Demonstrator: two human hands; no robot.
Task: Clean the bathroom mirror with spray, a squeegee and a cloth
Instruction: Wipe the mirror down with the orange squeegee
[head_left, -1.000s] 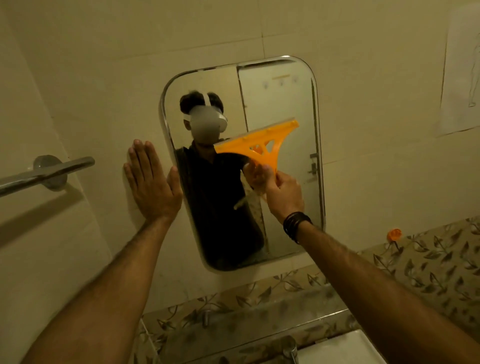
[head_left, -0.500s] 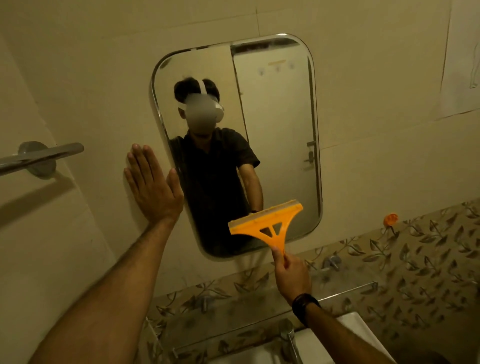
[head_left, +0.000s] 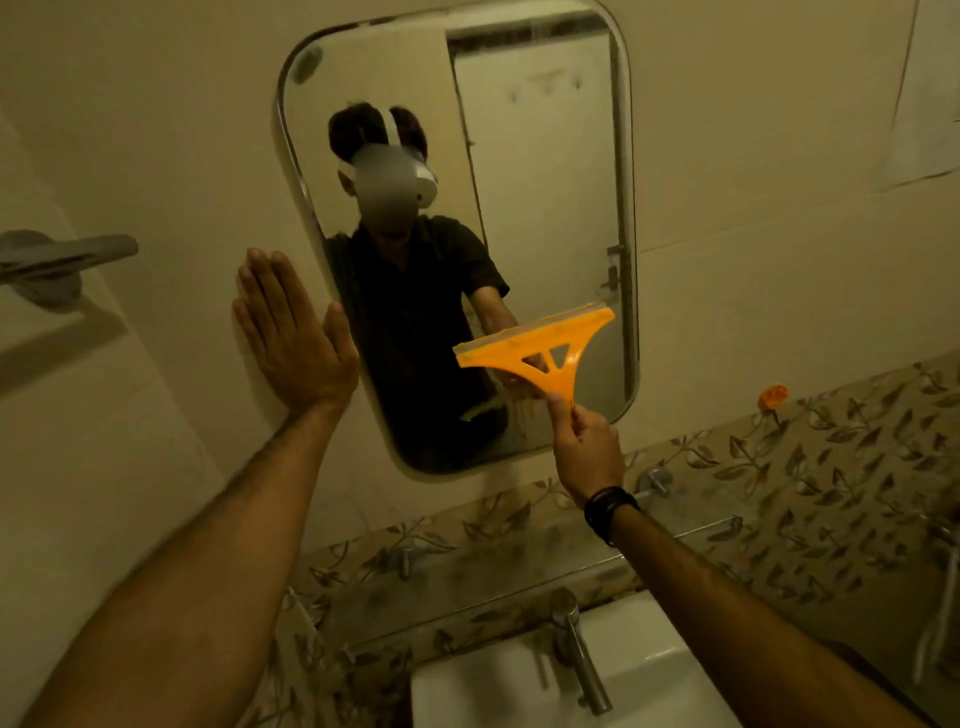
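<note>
A rounded rectangular mirror (head_left: 545, 156) hangs on the beige tiled wall and reflects a person in a dark shirt. My right hand (head_left: 587, 447) grips the handle of an orange squeegee (head_left: 540, 348), whose blade lies tilted across the mirror's lower right part. My left hand (head_left: 291, 338) is pressed flat on the wall just left of the mirror frame, fingers together and pointing up. No spray bottle or cloth is in view.
A glass shelf (head_left: 467, 587) runs below the mirror over leaf-patterned tiles. Beneath it are a chrome tap (head_left: 576, 649) and a white basin (head_left: 649, 670). A metal towel bar (head_left: 57, 260) sticks out at the left. A small orange hook (head_left: 772, 397) sits on the right wall.
The squeegee went from mid-mirror down to the bottom edge, and now sits slightly higher and further right on the glass. My left hand stayed flat on the wall.
</note>
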